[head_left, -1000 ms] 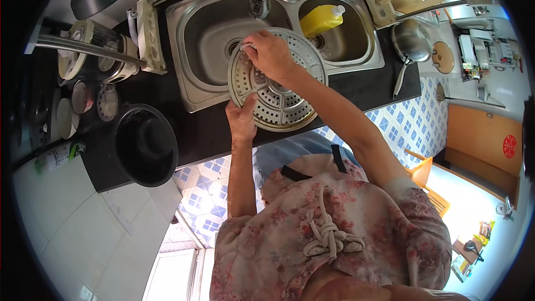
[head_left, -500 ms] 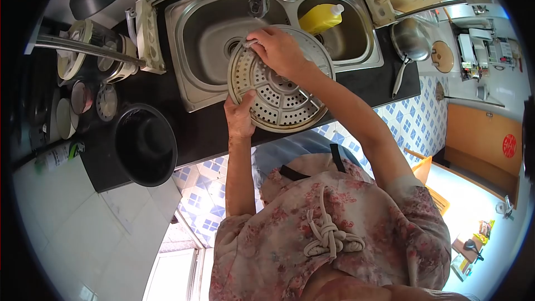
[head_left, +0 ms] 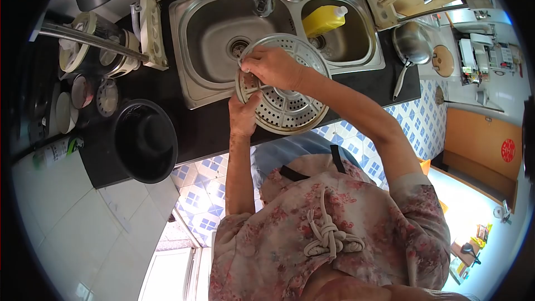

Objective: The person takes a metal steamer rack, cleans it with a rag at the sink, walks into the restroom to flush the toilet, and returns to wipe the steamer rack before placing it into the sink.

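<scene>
A round metal steamer rack [head_left: 290,112] with rings of small holes is held tilted over the sink's front edge. My left hand [head_left: 243,116] grips its near-left rim, thumb on the upper face and fingers behind. Across the rack's left side lies my right hand [head_left: 271,68], fingers bent and pressed together at the rim. A small greyish scrubber shows at its fingertips, mostly hidden by the fingers. Behind the rack is the left basin of the steel sink [head_left: 209,39], its drain partly in view.
The faucet [head_left: 264,1] hangs over the sink. A yellow bottle [head_left: 323,20] lies in the right basin. On the dark counter, a black pot [head_left: 146,142] stands at left and a steel pan [head_left: 411,44] at right. Jars [head_left: 92,50] and a pole rack crowd the left.
My right hand has slid down and slightly left along the rack's rim, covering more of the scrubber. The rack has shifted and tilted a little; my left hand keeps its grip.
</scene>
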`<state>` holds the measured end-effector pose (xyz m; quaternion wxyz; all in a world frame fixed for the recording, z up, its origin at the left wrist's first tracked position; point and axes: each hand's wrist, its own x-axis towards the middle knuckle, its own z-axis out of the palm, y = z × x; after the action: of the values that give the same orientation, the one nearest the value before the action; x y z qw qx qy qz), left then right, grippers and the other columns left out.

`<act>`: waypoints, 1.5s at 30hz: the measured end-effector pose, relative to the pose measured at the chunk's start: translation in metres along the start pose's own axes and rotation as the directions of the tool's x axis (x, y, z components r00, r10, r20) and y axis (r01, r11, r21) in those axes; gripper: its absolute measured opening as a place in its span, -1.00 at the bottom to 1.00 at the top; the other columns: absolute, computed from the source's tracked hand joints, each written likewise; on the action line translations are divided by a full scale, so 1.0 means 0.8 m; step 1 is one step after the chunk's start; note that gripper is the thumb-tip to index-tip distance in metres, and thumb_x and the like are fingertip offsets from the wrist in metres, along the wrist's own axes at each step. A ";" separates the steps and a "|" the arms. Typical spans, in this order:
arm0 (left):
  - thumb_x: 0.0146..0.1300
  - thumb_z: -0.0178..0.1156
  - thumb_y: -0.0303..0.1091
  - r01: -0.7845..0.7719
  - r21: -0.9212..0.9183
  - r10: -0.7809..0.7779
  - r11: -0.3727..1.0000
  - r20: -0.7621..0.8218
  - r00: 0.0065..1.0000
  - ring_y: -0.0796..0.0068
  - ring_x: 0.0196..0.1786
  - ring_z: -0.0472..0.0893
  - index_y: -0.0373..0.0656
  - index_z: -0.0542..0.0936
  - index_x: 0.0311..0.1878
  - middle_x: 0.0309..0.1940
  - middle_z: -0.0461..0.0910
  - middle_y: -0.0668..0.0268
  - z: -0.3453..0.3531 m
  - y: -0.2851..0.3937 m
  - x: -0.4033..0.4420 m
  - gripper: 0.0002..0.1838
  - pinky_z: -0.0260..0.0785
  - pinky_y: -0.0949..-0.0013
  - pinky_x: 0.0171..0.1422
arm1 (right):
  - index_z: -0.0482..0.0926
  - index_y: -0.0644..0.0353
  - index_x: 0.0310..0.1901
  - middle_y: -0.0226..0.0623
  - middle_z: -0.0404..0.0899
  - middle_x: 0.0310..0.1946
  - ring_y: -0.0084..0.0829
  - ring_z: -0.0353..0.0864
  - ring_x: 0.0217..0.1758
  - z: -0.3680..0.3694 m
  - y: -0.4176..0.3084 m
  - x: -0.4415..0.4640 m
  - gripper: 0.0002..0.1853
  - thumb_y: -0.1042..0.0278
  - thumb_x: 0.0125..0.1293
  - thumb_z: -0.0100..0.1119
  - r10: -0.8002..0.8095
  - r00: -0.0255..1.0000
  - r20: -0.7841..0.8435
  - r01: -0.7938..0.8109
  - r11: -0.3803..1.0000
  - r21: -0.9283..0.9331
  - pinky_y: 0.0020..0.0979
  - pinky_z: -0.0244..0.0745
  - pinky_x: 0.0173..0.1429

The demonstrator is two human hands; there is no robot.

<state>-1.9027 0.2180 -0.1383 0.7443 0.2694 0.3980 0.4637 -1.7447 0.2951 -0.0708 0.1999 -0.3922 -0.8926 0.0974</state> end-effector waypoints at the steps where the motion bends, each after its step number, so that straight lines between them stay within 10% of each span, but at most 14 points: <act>1: 0.21 0.24 -0.51 0.006 0.006 -0.006 1.000 -0.004 1.000 0.47 -0.11 0.63 -0.37 0.51 0.14 -0.08 0.63 0.25 -0.002 -0.002 -0.002 -0.59 0.49 0.40 0.02 | 0.59 0.07 -0.28 -0.46 0.68 -0.20 -0.32 0.64 -0.12 -0.002 0.004 0.000 -0.84 0.50 0.08 0.25 -0.047 0.999 0.008 0.047 0.999 0.010 -0.33 0.64 -0.08; 45: 0.20 0.20 -0.54 0.048 0.093 -0.053 0.994 0.044 0.998 0.50 -0.16 0.62 -0.38 0.54 0.05 -0.15 0.63 0.26 -0.003 0.016 0.003 -0.67 0.49 0.38 -0.01 | 0.65 0.06 -0.29 -0.46 0.63 -0.14 -0.27 0.59 -0.11 -0.007 0.017 0.001 -0.74 0.62 -0.04 0.26 0.007 0.998 -0.060 0.003 0.986 0.164 -0.33 0.59 -0.05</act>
<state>-1.9101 0.2255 -0.1299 0.7517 0.3040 0.4081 0.4195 -1.7337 0.3051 -0.0705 0.2585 -0.3780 -0.8747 0.1588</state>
